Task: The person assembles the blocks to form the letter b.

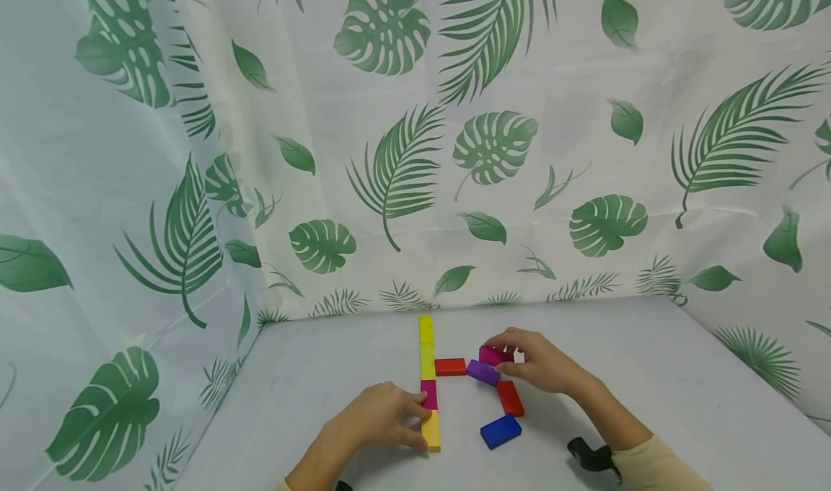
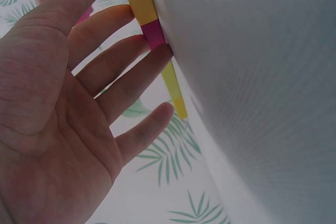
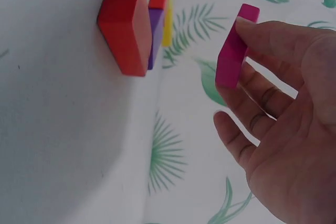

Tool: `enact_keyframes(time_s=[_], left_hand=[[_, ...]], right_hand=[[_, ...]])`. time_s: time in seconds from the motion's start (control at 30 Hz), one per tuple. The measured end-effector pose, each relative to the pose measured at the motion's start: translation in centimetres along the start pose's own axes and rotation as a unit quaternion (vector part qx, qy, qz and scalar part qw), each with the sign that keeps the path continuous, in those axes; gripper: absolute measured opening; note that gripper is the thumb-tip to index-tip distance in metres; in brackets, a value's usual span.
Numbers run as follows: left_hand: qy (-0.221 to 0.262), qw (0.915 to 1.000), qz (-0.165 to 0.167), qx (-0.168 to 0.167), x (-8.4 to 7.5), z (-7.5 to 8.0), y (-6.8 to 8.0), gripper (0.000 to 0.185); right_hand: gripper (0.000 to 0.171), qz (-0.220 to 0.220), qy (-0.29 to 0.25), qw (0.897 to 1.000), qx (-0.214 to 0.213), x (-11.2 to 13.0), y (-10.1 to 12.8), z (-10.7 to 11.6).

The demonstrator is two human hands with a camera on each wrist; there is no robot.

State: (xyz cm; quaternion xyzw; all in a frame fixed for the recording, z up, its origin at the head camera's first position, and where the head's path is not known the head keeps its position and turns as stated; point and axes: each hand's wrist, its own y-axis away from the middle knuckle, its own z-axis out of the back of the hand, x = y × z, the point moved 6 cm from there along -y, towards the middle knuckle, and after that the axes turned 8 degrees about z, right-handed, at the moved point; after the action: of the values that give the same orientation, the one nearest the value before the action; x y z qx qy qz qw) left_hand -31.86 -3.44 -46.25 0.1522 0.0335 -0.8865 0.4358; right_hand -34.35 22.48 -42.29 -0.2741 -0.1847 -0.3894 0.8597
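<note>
magenta block (image 1: 491,355) was pinched in the right hand (image 1: 542,365), raised just above the table (image 1: 649,376) beside a purple block (image 1: 483,372); left hand (image 1: 373,419) lay flat, fingers straight against a yellow-and-magenta row (image 1: 428,383). left wrist: fingertips (image 2: 163,53) touched that row. right wrist: fingers held the magenta block, clear of a red block (image 3: 126,24).

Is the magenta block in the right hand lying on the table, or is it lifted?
Lifted. The right wrist view shows the magenta block pinched in the right hand, clear of the table.
</note>
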Motion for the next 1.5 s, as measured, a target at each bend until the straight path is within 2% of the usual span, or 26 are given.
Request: enact_keyframes(time_s=[0.73,1.5], left_hand=[[-0.004,1.0000,0.000,-0.005,-0.2,0.1,0.1,0.055],[0.010,0.9999,0.009,0.003,-0.1,0.1,0.2,0.055]], right_hand=[[0.039,-0.035,-0.089,0.994,0.046,1.5,-0.4,-2.0],[0.034,-0.020,-0.139,0.985,0.096,2.5,-0.5,-4.0]])
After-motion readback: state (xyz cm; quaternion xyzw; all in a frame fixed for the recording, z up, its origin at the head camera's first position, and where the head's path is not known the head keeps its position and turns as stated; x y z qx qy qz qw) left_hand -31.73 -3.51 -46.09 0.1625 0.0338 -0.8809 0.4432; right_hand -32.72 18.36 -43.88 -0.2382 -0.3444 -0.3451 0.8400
